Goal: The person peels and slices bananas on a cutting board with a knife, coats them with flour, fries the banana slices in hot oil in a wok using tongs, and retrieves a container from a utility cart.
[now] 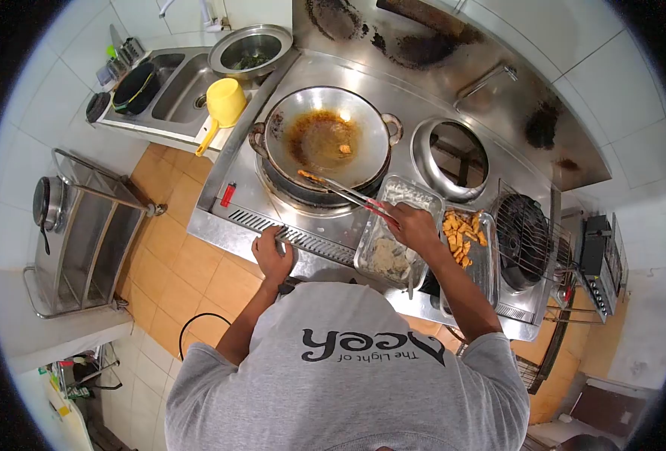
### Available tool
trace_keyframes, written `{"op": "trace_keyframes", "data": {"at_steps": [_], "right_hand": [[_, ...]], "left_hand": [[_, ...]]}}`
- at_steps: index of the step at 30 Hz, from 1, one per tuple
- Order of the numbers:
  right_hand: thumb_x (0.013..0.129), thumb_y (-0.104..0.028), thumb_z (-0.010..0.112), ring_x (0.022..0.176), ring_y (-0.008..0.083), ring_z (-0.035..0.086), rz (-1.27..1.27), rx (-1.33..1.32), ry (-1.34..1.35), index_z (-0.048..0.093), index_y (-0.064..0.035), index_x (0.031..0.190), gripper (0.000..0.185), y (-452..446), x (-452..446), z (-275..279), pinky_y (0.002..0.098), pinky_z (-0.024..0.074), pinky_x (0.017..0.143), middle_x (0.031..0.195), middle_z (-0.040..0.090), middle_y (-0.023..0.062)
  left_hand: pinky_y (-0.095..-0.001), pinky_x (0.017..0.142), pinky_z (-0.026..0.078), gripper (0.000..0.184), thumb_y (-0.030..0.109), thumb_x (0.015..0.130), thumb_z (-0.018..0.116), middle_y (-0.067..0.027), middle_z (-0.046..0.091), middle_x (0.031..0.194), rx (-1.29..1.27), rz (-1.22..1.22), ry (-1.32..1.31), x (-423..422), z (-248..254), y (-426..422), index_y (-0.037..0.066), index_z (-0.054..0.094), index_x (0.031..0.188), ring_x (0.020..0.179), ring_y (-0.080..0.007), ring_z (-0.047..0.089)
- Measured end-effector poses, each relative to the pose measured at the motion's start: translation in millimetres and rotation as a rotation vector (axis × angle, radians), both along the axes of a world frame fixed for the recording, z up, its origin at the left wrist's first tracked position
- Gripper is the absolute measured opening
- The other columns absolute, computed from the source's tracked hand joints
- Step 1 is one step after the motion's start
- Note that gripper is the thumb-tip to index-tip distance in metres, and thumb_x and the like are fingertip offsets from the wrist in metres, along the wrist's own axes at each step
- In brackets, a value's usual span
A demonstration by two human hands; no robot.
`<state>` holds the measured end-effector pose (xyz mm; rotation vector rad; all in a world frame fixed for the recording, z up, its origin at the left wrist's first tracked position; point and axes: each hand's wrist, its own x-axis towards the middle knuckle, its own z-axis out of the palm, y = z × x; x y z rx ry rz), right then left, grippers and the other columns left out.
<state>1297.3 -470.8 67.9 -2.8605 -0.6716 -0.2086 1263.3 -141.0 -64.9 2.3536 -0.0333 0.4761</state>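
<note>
My right hand (412, 228) is closed around red-handled metal tongs (351, 193). Their tips reach over the near rim of a large wok (370, 128), with an orange-brown fried piece (312, 177) at the tips. Inside the wok, brownish oil (310, 143) holds another fried piece (345, 149). Below my right forearm sits a metal tray (483, 282) with many fried pieces (462, 234). Beside it, under my right hand, is a tray (367, 233) of whitish flour or batter. My left hand (272, 254) rests at the stove's front edge, by a slotted grate; its fingers look bent over the edge.
A red lighter-like object (228, 195) lies on the steel counter left of the wok. Further left are a yellow dipper (226, 102), a pot with greens (251, 52) and a sink (186, 90). An open burner ring (451, 159) and a wire rack (524, 225) stand to the right.
</note>
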Motion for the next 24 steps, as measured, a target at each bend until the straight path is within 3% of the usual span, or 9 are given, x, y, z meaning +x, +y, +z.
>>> {"op": "trace_keyframes", "data": {"at_steps": [7,10,16,21,24], "right_hand": [[0.081,-0.021,0.065,0.063,0.0258,0.063,-0.005,-0.009,0.018,0.06,-0.0154,0.119,0.039,3.1,-4.8,8.1,0.038,0.0531,0.054,0.078,0.06,0.0073],[0.08,-0.021,0.065,0.065,0.0263,0.064,-0.007,0.027,0.028,0.061,-0.0156,0.119,0.039,-0.1,-2.3,7.2,0.0384,0.0533,0.055,0.078,0.061,0.0079],[0.078,-0.024,0.066,0.071,0.0269,0.065,-0.056,0.108,0.031,0.062,-0.0171,0.117,0.04,6.4,11.9,-1.8,0.0391,0.0541,0.062,0.086,0.065,0.0091],[0.078,-0.026,0.068,0.073,0.0288,0.067,-0.305,0.205,0.191,0.066,-0.0157,0.115,0.039,-9.9,-3.8,3.6,0.0389,0.0548,0.069,0.084,0.07,0.0092],[0.079,-0.02,0.072,0.069,0.019,0.067,-0.375,0.525,0.167,0.066,-0.0063,0.113,0.037,-20.6,-26.2,3.6,0.032,0.0526,0.065,0.082,0.07,0.0107]], "left_hand": [[-0.0407,0.098,0.027,0.037,0.019,0.075,0.061,-0.0051,0.058,0.115,-0.001,-0.004,0.029,-0.9,1.8,-0.5,0.011,0.055,0.111,0.113,-0.0228,0.05],[-0.0404,0.093,0.032,0.035,0.017,0.077,0.061,-0.01,0.059,0.111,0.031,-0.015,-0.028,0.4,2.3,-0.6,0.008,0.056,0.11,0.105,-0.0266,0.054],[-0.0445,0.096,0.034,0.036,0.014,0.073,0.061,-0.017,0.056,0.117,-0.057,-0.025,-0.092,-0.8,0.1,0.7,0.005,0.057,0.108,0.11,-0.0351,0.05],[-0.0446,0.096,0.034,0.037,0.013,0.072,0.063,-0.0176,0.053,0.12,-0.116,-0.017,-0.064,-2.1,-4.6,2.3,0.002,0.059,0.107,0.111,-0.0357,0.047],[-0.0448,0.097,0.034,0.036,0.011,0.072,0.061,-0.0175,0.053,0.122,-0.132,-0.039,-0.068,-2.7,-11.2,4.0,0.003,0.058,0.108,0.113,-0.0357,0.046]]}}
